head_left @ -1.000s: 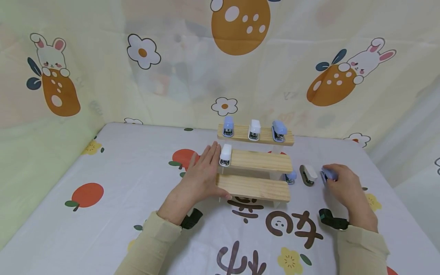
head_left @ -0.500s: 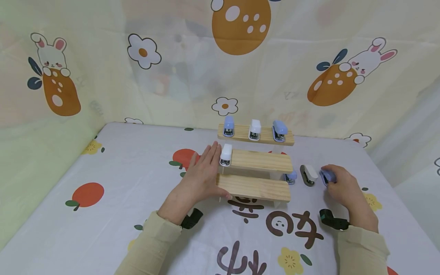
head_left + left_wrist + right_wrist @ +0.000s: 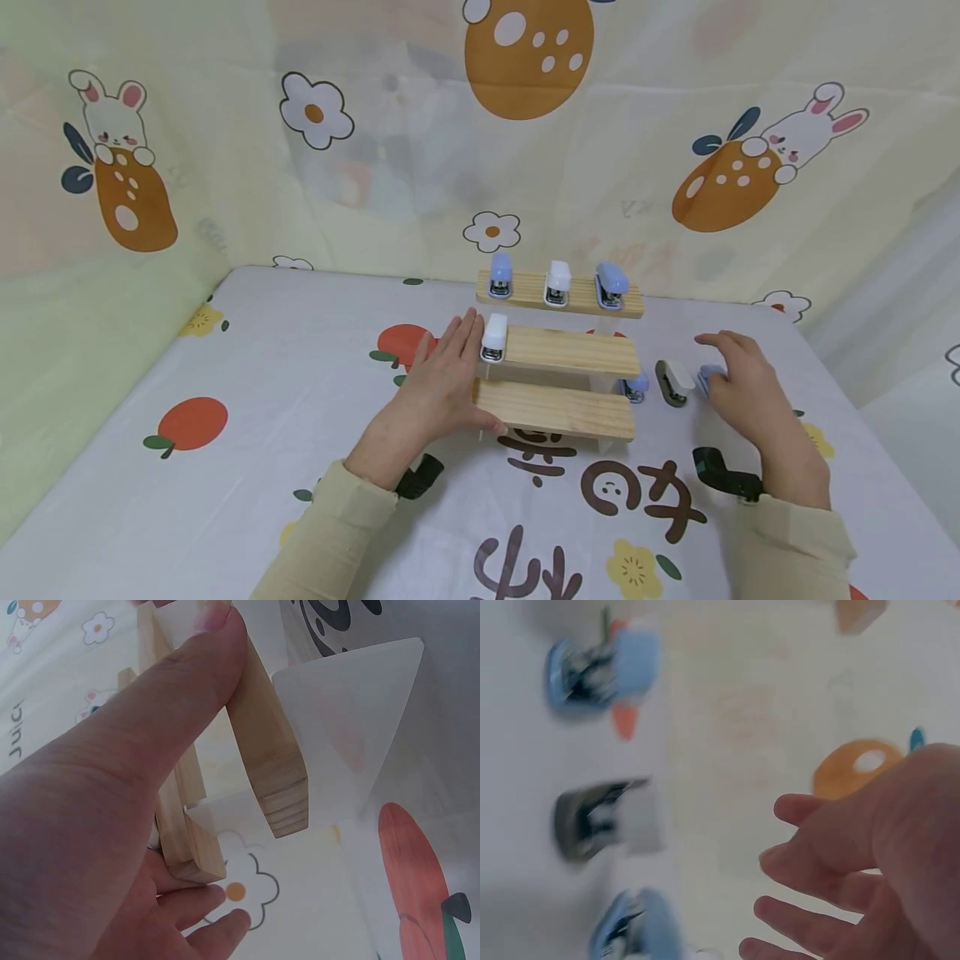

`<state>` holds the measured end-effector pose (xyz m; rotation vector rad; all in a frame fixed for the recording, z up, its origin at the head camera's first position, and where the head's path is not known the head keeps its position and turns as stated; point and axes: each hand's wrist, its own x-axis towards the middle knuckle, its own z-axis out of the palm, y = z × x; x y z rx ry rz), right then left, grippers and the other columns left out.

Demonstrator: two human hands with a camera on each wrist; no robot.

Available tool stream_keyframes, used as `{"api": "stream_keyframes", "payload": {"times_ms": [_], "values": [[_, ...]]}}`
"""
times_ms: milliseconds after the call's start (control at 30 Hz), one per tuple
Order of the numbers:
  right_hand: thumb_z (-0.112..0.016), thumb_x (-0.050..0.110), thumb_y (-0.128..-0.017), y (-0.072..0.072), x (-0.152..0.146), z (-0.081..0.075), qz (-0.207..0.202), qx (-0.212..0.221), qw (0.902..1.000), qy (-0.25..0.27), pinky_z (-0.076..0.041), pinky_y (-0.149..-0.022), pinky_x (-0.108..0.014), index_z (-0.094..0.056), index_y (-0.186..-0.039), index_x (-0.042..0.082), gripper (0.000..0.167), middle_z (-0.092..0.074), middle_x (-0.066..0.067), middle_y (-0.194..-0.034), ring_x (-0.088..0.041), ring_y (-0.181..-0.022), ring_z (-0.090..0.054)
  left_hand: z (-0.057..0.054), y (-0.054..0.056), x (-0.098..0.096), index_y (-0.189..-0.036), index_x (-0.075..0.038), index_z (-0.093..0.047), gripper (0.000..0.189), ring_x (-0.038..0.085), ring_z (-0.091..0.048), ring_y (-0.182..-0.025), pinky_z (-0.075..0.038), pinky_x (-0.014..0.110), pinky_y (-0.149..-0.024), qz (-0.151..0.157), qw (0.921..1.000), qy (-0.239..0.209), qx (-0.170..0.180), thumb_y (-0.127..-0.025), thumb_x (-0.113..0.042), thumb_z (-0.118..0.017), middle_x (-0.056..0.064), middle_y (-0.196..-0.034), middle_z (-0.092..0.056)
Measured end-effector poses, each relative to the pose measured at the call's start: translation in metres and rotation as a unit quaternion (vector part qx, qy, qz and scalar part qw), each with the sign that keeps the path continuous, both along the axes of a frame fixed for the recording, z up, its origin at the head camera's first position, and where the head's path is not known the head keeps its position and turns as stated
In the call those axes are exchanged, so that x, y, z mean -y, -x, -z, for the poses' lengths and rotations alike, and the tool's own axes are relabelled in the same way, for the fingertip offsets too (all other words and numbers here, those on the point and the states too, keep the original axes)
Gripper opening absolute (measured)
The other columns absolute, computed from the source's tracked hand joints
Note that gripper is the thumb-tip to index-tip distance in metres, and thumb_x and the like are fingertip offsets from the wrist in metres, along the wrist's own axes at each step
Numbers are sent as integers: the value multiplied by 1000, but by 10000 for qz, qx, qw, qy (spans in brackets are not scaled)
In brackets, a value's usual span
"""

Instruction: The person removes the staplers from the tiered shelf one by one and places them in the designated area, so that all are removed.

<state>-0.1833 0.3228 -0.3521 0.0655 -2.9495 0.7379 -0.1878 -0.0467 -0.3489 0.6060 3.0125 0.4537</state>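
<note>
Head view has the left hand spread along the left end of a wooden stand, fingers straight, thumb over the lower shelf. Right hand is poised by a blue stapler on the tablecloth, index reaching forward, thumb and fingers parted around nothing. Can't tell from where I'm standing if it's touching. That stapler's mostly behind the hand, and the right wrist cam blurs it and chops it off at the bottom. White-and-grey stapler sits just beside it. Left wrist view's mostly thumb.
</note>
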Motion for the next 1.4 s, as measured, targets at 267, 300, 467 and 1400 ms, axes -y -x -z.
{"api": "stream_keyframes", "payload": {"times_ms": [267,300,467,1400], "values": [[-49,-3,-94,-10,44,-28,-20,-696,9975,-142,-38,-99,-71,-51,-136,-1,42,-34,-33,-148,-52,-132,-35,0,1,1,-159,-4,-7,144,29,-11,-155,-13,58,-123,-24,10000,18,-20,-56,-61,-90,10,-168,-7],[-50,-3,-94,-11,49,-30,-90,-779,9968,-146,-40,-98,-71,-52,-136,-1,42,-36,-32,-147,-52,-131,-36,1,1,1,-159,-4,-7,143,29,-11,-155,-13,58,-123,-22,10000,15,-16,-56,-61,-90,10,-168,-7],[-55,-8,-90,-15,69,-36,-680,-1517,9861,-42,-44,-96,-66,-59,-129,-1,39,-46,-27,-140,-47,-127,-45,0,1,1,-159,-4,-7,143,29,-11,-155,-13,58,-123,-37,10000,-9,1,-56,-60,-90,10,-168,-7],[-65,-5,-89,-14,162,-47,-2157,-2436,9450,336,-56,-87,-43,-66,-119,2,30,-60,-14,-125,-29,-113,-61,-2,1,0,-160,-6,-5,142,27,-8,-156,-12,57,-124,-72,9998,128,121,-58,-63,-87,8,-169,-5]]}}
